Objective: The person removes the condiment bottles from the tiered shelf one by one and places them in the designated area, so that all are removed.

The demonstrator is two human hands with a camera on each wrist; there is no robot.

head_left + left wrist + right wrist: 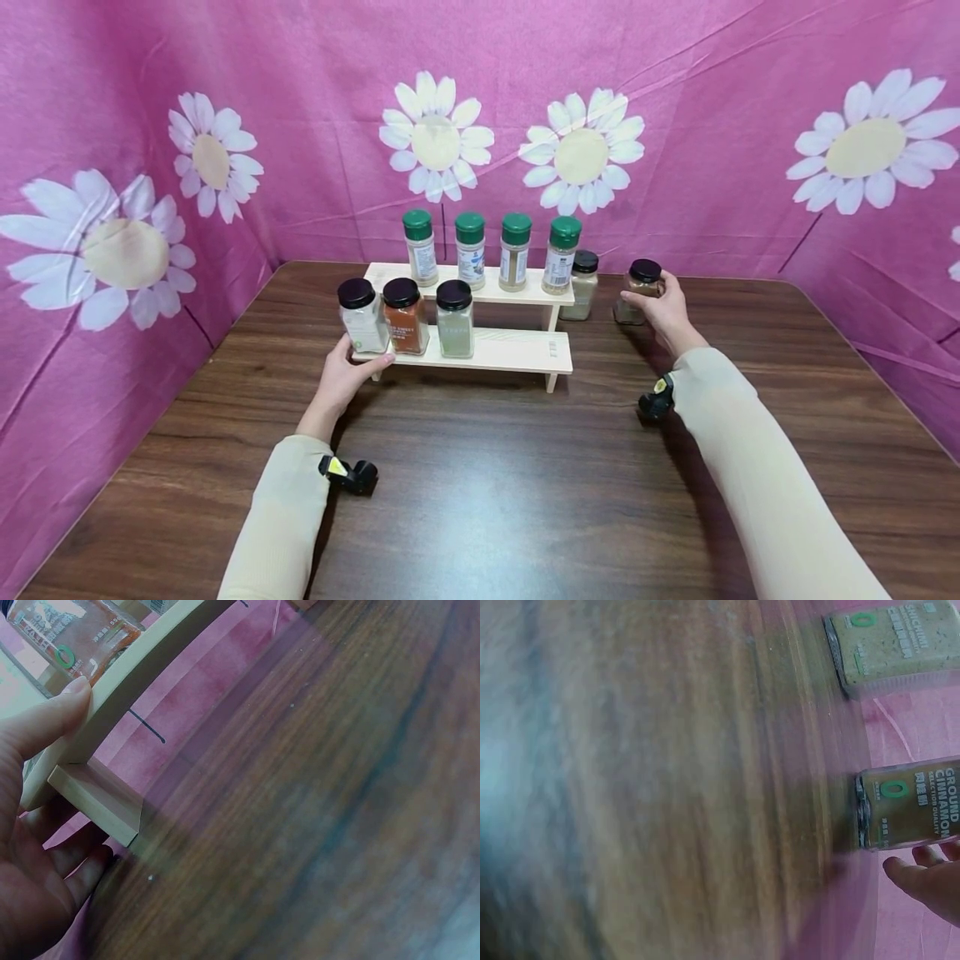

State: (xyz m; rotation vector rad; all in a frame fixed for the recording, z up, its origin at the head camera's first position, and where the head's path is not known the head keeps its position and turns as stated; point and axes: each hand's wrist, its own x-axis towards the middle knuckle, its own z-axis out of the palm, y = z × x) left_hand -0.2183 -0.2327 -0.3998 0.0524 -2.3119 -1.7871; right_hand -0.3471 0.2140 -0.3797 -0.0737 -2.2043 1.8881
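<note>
Pink cloth [322, 142] printed with white daisies [435, 142] hangs behind and to the left; dark wood-grain table [480, 483] below. Pale two-tier wooden rack [517, 350] at the far side, roughly central. Four green-capped shakers [470, 250] on the upper tier; three black-lidded jars [405, 325] toward the left of the lower one.

Far right, apart from the rack, I have the jar of ground cinnamon [907, 814], upright. Right hand [669, 310] holds it from the right, thumb across the near face, fingers going round the far side. From my feed I can't tell whether its base touches the wood or sits just above. Between it and the rack's right end stands a second jar [581, 298], pale greenish contents, partly hidden by a shaker.

Left hand [343, 371] grips the rack's left end: thumb on the lower tier, the other fingers underneath.

Handling, as I judge it: the cinnamon jar looks like glass, squarish, stiff, moderately heavy, slick on its flat sides and breakable if knocked. I'd hold it by opposite faces below the black lid [645, 269], not by the lid. The rack looks light and rigid, easily nudged; its end board is a sound place to steady it.
</note>
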